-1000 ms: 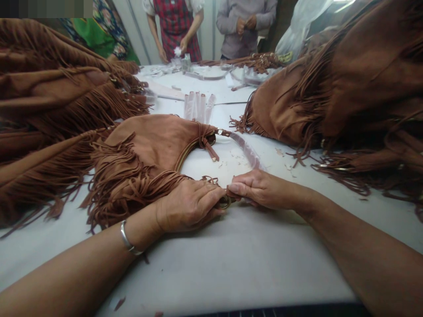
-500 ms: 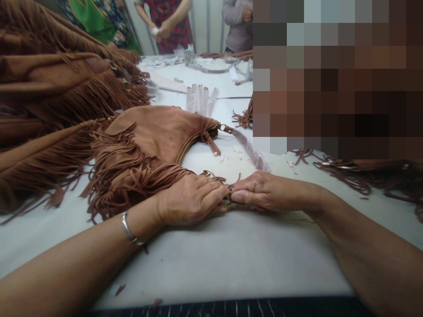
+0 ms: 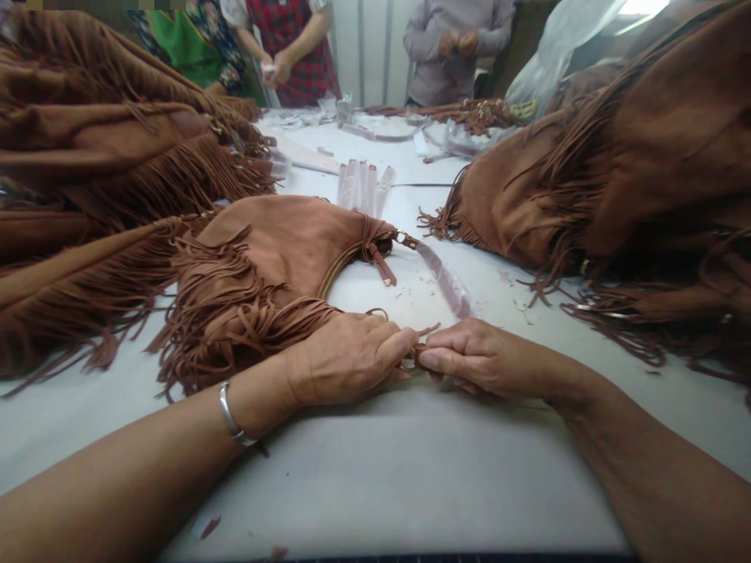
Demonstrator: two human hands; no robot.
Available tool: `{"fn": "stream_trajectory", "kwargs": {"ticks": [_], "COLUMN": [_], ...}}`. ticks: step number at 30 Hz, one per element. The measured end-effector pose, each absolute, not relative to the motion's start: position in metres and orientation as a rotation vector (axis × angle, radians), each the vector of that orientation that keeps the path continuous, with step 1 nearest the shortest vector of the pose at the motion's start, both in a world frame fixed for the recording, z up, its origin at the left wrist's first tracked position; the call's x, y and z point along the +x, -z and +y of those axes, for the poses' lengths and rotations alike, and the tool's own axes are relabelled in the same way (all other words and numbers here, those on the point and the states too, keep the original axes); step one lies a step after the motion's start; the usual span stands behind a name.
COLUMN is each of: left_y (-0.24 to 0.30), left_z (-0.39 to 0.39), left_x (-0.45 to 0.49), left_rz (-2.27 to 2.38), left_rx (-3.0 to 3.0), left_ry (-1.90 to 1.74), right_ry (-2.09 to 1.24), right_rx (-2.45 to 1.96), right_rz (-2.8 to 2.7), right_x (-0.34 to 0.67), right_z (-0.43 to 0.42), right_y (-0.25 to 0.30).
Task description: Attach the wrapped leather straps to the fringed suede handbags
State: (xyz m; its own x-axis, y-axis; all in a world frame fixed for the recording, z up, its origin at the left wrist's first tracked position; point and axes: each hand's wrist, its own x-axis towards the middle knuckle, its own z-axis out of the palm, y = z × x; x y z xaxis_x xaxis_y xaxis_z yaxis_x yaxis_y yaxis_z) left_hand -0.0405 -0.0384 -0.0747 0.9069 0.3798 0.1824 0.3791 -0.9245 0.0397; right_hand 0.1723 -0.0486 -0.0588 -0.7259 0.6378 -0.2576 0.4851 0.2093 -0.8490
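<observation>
Left hand (image 3: pixel 346 360): closed over lower end of tan fringed suede hobo bag (image 3: pixel 275 250), fingertips at small brass ring (image 3: pixel 407 363). Right hand (image 3: pixel 486 358): narrow pinch on same ring, from opposite side, almost meeting left fingertips. Exact grip on ring partly hidden by fingers. Silver bangle (image 3: pixel 230 413) on left wrist.

Bag lying flat on white desk (image 3: pixel 375 477), curved opening facing hands. Relative to bag: short suede tab with brass stud (image 3: pixel 382 264) at upper end; brass swivel clasp (image 3: pixel 402 237) just beside tab; strap wrapped in clear plastic film (image 3: pixel 446 280) running from clasp down toward right hand. Small leather scraps (image 3: pixel 411 291) inside bag's curve. Bundle of plastic-wrapped strips (image 3: pixel 361 188) just beyond bag. Heaps of similar fringed bags (image 3: pixel 88 156) (image 3: pixel 557 195) on both sides of bag. Far beyond bag, across desk: co-worker in plaid apron (image 3: pixel 293 47), hands together; co-worker in grey sweater (image 3: pixel 458 47), hands together.
</observation>
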Motion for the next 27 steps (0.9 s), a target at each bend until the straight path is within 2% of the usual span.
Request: {"fn": "stream_trajectory", "kwargs": {"ticks": [4, 8, 10, 18, 27], "left_y": [0.069, 0.067, 0.068, 0.071, 0.076], "left_z": [-0.042, -0.044, -0.044, -0.041, -0.046], "left_x": [-0.035, -0.033, -0.034, -0.035, -0.037], "left_rz": [0.576, 0.523, 0.527, 0.600, 0.313], "left_rx": [3.090, 3.114, 3.145, 3.218, 3.284], "left_ry": [-0.188, -0.193, -0.228, -0.252, -0.342], "right_ry": [-1.864, -2.164, -2.185, -1.883, -2.212], "right_rx": [-1.141, -1.011, -0.979, -1.172, -0.944], "right_rz": [-2.180, -2.055, -2.027, -2.189, -2.372], "right_x": [0.179, 0.181, 0.180, 0.177, 0.172], "right_z": [-0.038, -0.025, -0.022, -0.035, -0.028], "right_y": [0.056, 0.058, 0.057, 0.051, 0.045]}}
